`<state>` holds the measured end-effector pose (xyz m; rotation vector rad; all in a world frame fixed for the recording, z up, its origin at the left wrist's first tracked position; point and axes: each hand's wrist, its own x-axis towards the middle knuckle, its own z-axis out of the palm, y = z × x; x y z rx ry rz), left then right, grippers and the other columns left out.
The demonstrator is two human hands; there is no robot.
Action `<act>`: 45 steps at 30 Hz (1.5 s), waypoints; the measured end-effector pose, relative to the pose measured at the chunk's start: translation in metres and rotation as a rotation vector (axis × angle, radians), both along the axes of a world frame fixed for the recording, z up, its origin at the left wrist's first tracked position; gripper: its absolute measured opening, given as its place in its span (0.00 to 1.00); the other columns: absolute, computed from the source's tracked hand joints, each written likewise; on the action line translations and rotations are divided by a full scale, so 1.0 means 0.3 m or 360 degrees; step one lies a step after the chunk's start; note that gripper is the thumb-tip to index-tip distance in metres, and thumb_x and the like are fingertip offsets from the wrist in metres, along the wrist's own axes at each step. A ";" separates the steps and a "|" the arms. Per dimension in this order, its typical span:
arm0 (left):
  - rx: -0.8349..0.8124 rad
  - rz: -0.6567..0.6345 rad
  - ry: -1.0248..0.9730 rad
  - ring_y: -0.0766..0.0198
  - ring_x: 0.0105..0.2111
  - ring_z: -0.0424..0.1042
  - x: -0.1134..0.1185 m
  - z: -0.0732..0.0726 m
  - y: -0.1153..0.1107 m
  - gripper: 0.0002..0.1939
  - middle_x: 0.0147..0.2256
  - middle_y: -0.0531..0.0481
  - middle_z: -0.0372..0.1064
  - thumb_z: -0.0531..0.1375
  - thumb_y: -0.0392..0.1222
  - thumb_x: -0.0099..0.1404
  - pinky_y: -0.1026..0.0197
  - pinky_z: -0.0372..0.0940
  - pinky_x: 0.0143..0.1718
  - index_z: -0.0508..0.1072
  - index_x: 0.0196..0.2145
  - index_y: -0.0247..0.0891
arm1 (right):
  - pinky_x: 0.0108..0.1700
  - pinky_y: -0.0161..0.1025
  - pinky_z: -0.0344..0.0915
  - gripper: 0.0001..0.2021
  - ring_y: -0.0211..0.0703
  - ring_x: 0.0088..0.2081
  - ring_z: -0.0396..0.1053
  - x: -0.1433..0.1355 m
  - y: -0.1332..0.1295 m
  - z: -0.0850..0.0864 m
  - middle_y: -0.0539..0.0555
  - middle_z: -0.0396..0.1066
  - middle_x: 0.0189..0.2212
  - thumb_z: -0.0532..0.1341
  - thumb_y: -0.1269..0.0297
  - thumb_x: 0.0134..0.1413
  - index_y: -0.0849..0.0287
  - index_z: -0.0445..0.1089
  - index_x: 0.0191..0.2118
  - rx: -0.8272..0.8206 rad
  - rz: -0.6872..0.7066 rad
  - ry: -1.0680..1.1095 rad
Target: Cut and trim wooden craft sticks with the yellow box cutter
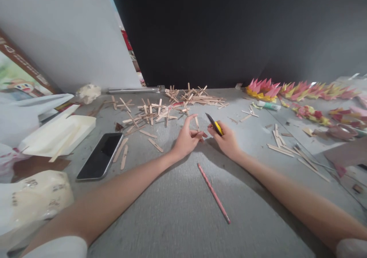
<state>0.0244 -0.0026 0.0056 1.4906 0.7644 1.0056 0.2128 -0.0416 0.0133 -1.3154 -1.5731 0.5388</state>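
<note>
My left hand [187, 138] is above the table, its fingers curled around a short wooden craft stick [197, 123]. One fingertip lies at the stick's upper end, and the other fingers close about its lower end. Just to the right, my right hand [226, 138] grips a yellow and black utility knife [218, 128], its dark tip pointing up and left. The two hands are close together but apart. On the table below them lies a pink pencil [213, 193], slanting down to the right.
Beyond my hands spreads a pile of craft sticks [197, 98], some joined into crosses. At left are a phone [100, 156], a white tray [83, 130] and plastic bags [43, 193]. Cut sticks [281, 150], a glue stick [269, 105] and pink-yellow folded paper pieces [262, 91] lie at right.
</note>
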 end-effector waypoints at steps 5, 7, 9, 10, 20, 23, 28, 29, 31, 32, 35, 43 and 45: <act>-0.0016 -0.0179 -0.0006 0.61 0.28 0.80 0.001 -0.008 -0.005 0.44 0.26 0.54 0.78 0.66 0.40 0.67 0.62 0.70 0.35 0.48 0.73 0.40 | 0.42 0.39 0.67 0.15 0.44 0.35 0.70 -0.005 -0.015 -0.033 0.54 0.73 0.37 0.62 0.55 0.69 0.55 0.78 0.54 0.0234 0.0100 -0.0250; -0.0055 -0.0200 -0.0027 0.60 0.29 0.81 0.002 -0.012 -0.003 0.45 0.27 0.55 0.78 0.66 0.38 0.65 0.61 0.71 0.36 0.48 0.73 0.40 | 0.43 0.39 0.68 0.16 0.44 0.37 0.72 -0.002 -0.017 -0.047 0.55 0.73 0.38 0.59 0.57 0.72 0.53 0.77 0.58 0.0288 0.0216 -0.0329; -0.0060 -0.0185 -0.0011 0.59 0.29 0.81 0.002 -0.018 0.000 0.45 0.26 0.56 0.77 0.65 0.36 0.63 0.61 0.72 0.35 0.50 0.72 0.41 | 0.43 0.38 0.69 0.17 0.43 0.37 0.73 0.003 -0.017 -0.057 0.55 0.73 0.39 0.58 0.59 0.73 0.52 0.76 0.59 0.0333 0.0314 -0.0375; -0.0051 -0.0172 0.0006 0.60 0.29 0.81 0.001 -0.021 0.002 0.45 0.26 0.56 0.77 0.65 0.35 0.62 0.62 0.72 0.35 0.51 0.72 0.41 | 0.43 0.37 0.69 0.17 0.42 0.37 0.73 0.005 -0.017 -0.060 0.55 0.73 0.39 0.57 0.60 0.73 0.52 0.77 0.59 0.0348 0.0334 -0.0382; 0.0010 -0.0185 0.0093 0.60 0.32 0.82 -0.001 -0.017 -0.004 0.44 0.29 0.54 0.80 0.61 0.32 0.63 0.60 0.72 0.39 0.49 0.73 0.41 | 0.44 0.39 0.69 0.11 0.45 0.39 0.74 -0.001 -0.012 -0.064 0.56 0.75 0.39 0.60 0.59 0.72 0.55 0.78 0.52 0.0332 0.0271 -0.0293; 0.0035 -0.0189 0.0104 0.59 0.32 0.82 -0.002 -0.015 -0.006 0.43 0.29 0.53 0.80 0.63 0.34 0.64 0.60 0.72 0.39 0.50 0.73 0.41 | 0.45 0.39 0.69 0.11 0.45 0.40 0.75 -0.003 -0.009 -0.062 0.56 0.76 0.39 0.60 0.58 0.72 0.54 0.77 0.51 0.0308 0.0242 -0.0293; 0.0040 -0.0202 0.0088 0.59 0.32 0.82 -0.003 -0.009 -0.009 0.43 0.30 0.52 0.80 0.65 0.38 0.66 0.60 0.72 0.38 0.50 0.72 0.40 | 0.45 0.40 0.69 0.12 0.46 0.39 0.75 -0.014 -0.015 -0.051 0.56 0.76 0.38 0.59 0.56 0.72 0.54 0.77 0.50 0.0254 0.0224 -0.0278; 0.0039 -0.0195 0.0083 0.59 0.32 0.82 -0.003 -0.008 -0.010 0.43 0.29 0.52 0.80 0.66 0.39 0.66 0.60 0.72 0.38 0.50 0.72 0.41 | 0.45 0.40 0.69 0.12 0.46 0.39 0.75 -0.018 -0.018 -0.049 0.56 0.76 0.38 0.59 0.56 0.72 0.54 0.77 0.50 0.0249 0.0218 -0.0272; 0.0038 -0.0179 0.0076 0.59 0.32 0.82 -0.003 -0.005 -0.013 0.42 0.30 0.53 0.79 0.66 0.41 0.67 0.61 0.71 0.37 0.50 0.72 0.41 | 0.45 0.40 0.69 0.13 0.46 0.40 0.75 -0.023 -0.024 -0.046 0.56 0.77 0.40 0.59 0.56 0.72 0.54 0.76 0.52 0.0234 0.0209 -0.0254; 0.0040 -0.0179 0.0069 0.59 0.32 0.82 -0.004 -0.003 -0.015 0.42 0.29 0.53 0.79 0.66 0.42 0.67 0.61 0.71 0.36 0.50 0.72 0.42 | 0.44 0.40 0.68 0.14 0.46 0.39 0.75 -0.025 -0.027 -0.043 0.56 0.77 0.40 0.59 0.56 0.71 0.54 0.74 0.54 0.0210 0.0211 -0.0240; 0.0071 -0.0191 0.0036 0.59 0.31 0.81 -0.006 0.002 -0.020 0.40 0.29 0.53 0.78 0.65 0.44 0.70 0.60 0.71 0.35 0.50 0.72 0.42 | 0.41 0.38 0.67 0.17 0.44 0.37 0.74 -0.018 -0.033 -0.022 0.54 0.77 0.38 0.57 0.53 0.73 0.55 0.68 0.59 0.0119 0.0207 -0.0182; 0.0063 0.0115 -0.0047 0.66 0.24 0.74 -0.002 0.016 -0.015 0.37 0.30 0.53 0.77 0.64 0.47 0.71 0.63 0.69 0.31 0.52 0.71 0.44 | 0.29 0.37 0.48 0.14 0.39 0.21 0.61 0.018 -0.042 0.132 0.48 0.66 0.22 0.53 0.54 0.74 0.54 0.69 0.38 -0.0061 0.0098 -0.0884; 0.0057 0.0140 -0.0043 0.66 0.24 0.74 -0.001 0.018 -0.016 0.37 0.30 0.53 0.78 0.64 0.46 0.72 0.63 0.69 0.30 0.52 0.71 0.44 | 0.30 0.39 0.45 0.14 0.39 0.21 0.60 0.017 -0.048 0.155 0.48 0.65 0.21 0.53 0.55 0.73 0.54 0.69 0.36 -0.0105 0.0104 -0.1035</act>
